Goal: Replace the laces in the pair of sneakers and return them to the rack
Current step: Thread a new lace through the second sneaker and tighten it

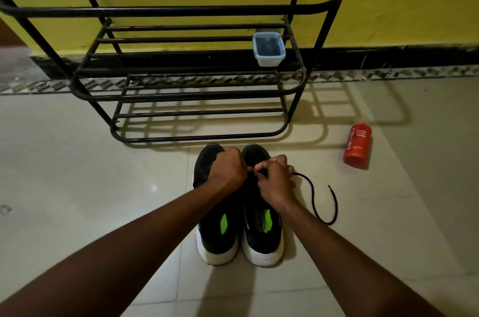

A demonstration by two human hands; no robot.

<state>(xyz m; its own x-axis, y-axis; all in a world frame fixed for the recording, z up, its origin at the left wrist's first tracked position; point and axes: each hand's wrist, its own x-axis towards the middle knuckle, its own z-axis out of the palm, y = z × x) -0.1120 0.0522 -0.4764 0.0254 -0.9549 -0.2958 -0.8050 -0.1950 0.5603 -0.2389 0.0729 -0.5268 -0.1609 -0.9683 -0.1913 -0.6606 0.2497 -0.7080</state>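
— Where is the lace (334, 210)?
— It's on the floor by the rack (197, 95), trailing limp from one sneaker (261, 236). The right hand (276, 181) pinches it there. The left hand (228, 169) is curled, but I can't tell what it holds.
— Where's best to hold it?
— Probably the stiffer tip, since the cord looks floppy.

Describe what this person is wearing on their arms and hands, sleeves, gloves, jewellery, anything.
Nothing visible. No sleeve shows on either forearm up to the frame's edge. The left hand and right hand wear no gloves, and no watch, bracelet or ring can be seen.
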